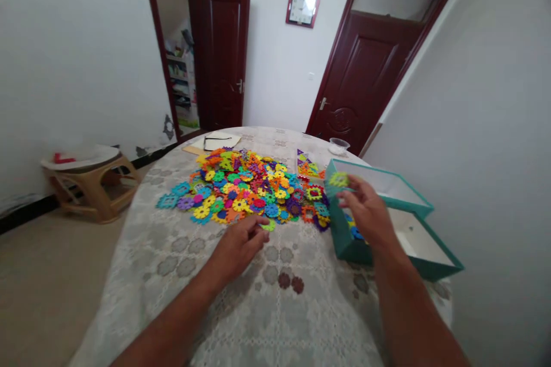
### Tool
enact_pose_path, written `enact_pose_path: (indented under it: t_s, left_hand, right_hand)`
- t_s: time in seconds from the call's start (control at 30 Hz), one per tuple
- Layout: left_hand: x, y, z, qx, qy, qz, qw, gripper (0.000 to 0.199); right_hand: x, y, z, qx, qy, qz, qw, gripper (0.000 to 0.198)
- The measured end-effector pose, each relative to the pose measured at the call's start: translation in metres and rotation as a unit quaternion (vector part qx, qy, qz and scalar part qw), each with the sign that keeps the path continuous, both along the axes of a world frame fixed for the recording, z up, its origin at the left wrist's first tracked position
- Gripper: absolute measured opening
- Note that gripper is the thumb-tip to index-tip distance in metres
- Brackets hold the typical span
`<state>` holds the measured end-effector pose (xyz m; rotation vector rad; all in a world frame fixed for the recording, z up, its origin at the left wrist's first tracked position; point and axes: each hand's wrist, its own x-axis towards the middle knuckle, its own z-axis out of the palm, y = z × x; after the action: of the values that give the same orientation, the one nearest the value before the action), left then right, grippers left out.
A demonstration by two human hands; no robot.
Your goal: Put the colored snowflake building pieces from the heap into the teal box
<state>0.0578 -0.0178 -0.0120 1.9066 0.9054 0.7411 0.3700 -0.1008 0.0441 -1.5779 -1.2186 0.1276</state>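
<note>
A heap of colourful plastic gear pieces (253,186) lies across the middle of the table. At its front edge, my left hand (244,241) pinches a small lime-green gear piece (269,226) between thumb and fingers. My right hand (365,206) is raised over the near left part of a teal box (342,241), closed on a yellow-green gear piece (339,179). Inside the box, below that hand, a few blue and yellow pieces (355,231) show. My right hand and wrist hide part of the box's interior.
The box's teal lid or second half (400,183) stands behind it. A clear plastic bowl (338,145) sits at the back right, and glasses (217,140) lie on paper at the back left. A tan stool (94,183) stands left of the table.
</note>
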Motion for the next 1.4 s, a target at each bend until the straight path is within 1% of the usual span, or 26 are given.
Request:
enact_pose_path:
  t_s: [0.03, 0.07, 0.1, 0.17, 0.23, 0.27, 0.3, 0.37, 0.43, 0.47, 0.53, 0.6, 0.7, 0.8, 0.87, 0.9, 0.93, 1.0, 1.1, 1.2, 1.3, 1.4]
  left_hand:
    - [-0.001, 0.000, 0.000, 0.005, 0.000, 0.001, 1.000, 0.031]
    - [-0.003, -0.001, 0.000, 0.008, -0.002, 0.010, 1.000, 0.029]
    - [-0.004, -0.001, 0.000, 0.013, -0.002, 0.020, 1.000, 0.029]
    - [-0.006, 0.000, 0.001, 0.024, 0.001, 0.029, 0.999, 0.026]
    - [-0.010, 0.002, 0.004, 0.041, 0.000, 0.045, 0.998, 0.024]
    - [-0.012, 0.004, 0.006, 0.051, 0.000, 0.058, 0.997, 0.023]
    - [-0.015, 0.006, 0.008, 0.061, -0.002, 0.076, 0.995, 0.023]
    - [-0.023, 0.012, 0.013, 0.082, -0.011, 0.127, 0.988, 0.022]
    - [-0.035, 0.020, 0.018, 0.101, -0.029, 0.194, 0.975, 0.022]
    - [-0.042, 0.025, 0.021, 0.108, -0.039, 0.230, 0.966, 0.023]
    - [-0.060, 0.037, 0.023, 0.113, -0.047, 0.302, 0.945, 0.028]
    - [-0.080, 0.052, 0.022, 0.116, -0.041, 0.353, 0.927, 0.036]
    - [-0.113, 0.078, 0.013, 0.122, 0.003, 0.405, 0.906, 0.044]
    - [-0.142, 0.104, 0.002, 0.140, 0.073, 0.397, 0.904, 0.051]
    - [-0.155, 0.119, -0.003, 0.129, 0.137, 0.396, 0.899, 0.053]
    - [-0.160, 0.125, -0.005, 0.112, 0.179, 0.392, 0.896, 0.053]
    - [-0.164, 0.131, -0.006, 0.114, 0.219, 0.375, 0.893, 0.054]
    - [-0.168, 0.141, -0.008, 0.142, 0.264, 0.353, 0.886, 0.057]
    - [-0.165, 0.153, -0.016, 0.194, 0.293, 0.314, 0.882, 0.058]
    - [-0.159, 0.163, -0.029, 0.207, 0.306, 0.288, 0.883, 0.054]
    - [-0.154, 0.172, -0.042, 0.212, 0.312, 0.265, 0.888, 0.053]
    - [-0.148, 0.179, -0.048, 0.219, 0.309, 0.232, 0.896, 0.054]
  right_hand:
    - [0.011, 0.003, -0.001, 0.025, -0.020, -0.035, 0.999, 0.061]
    - [0.019, 0.005, -0.004, 0.025, -0.049, -0.059, 0.997, 0.066]
    - [0.023, 0.007, -0.007, 0.010, -0.072, -0.074, 0.995, 0.065]
    - [0.017, 0.007, -0.015, -0.015, -0.099, -0.094, 0.991, 0.057]
    - [-0.005, 0.005, -0.025, 0.012, -0.125, -0.096, 0.987, 0.044]
    - [-0.021, 0.003, -0.029, 0.035, -0.148, -0.075, 0.986, 0.037]
    - [-0.037, 0.001, -0.034, 0.055, -0.177, -0.033, 0.982, 0.031]
    - [-0.070, 0.000, -0.045, 0.072, -0.233, 0.078, 0.967, 0.023]
    - [-0.099, -0.001, -0.057, 0.069, -0.259, 0.172, 0.948, 0.024]
    - [-0.111, -0.001, -0.064, 0.066, -0.262, 0.204, 0.941, 0.027]
    - [-0.129, -0.002, -0.077, 0.055, -0.262, 0.257, 0.928, 0.032]
    - [-0.142, -0.003, -0.088, 0.037, -0.268, 0.296, 0.916, 0.035]
    - [-0.151, -0.004, -0.101, 0.010, -0.282, 0.319, 0.905, 0.035]
    - [-0.154, -0.004, -0.109, -0.003, -0.288, 0.334, 0.898, 0.034]
    - [-0.154, -0.005, -0.112, -0.020, -0.290, 0.338, 0.895, 0.034]
    - [-0.155, -0.006, -0.113, -0.031, -0.291, 0.337, 0.895, 0.034]
    - [-0.155, -0.007, -0.113, -0.045, -0.293, 0.336, 0.894, 0.034]
    - [-0.156, -0.010, -0.111, -0.073, -0.296, 0.337, 0.891, 0.035]
    - [-0.157, -0.013, -0.108, -0.107, -0.297, 0.347, 0.883, 0.036]
    - [-0.156, -0.013, -0.108, -0.120, -0.290, 0.351, 0.882, 0.036]
    - [-0.154, -0.012, -0.109, -0.115, -0.278, 0.360, 0.883, 0.034]
    - [-0.153, -0.008, -0.109, -0.100, -0.262, 0.375, 0.884, 0.029]
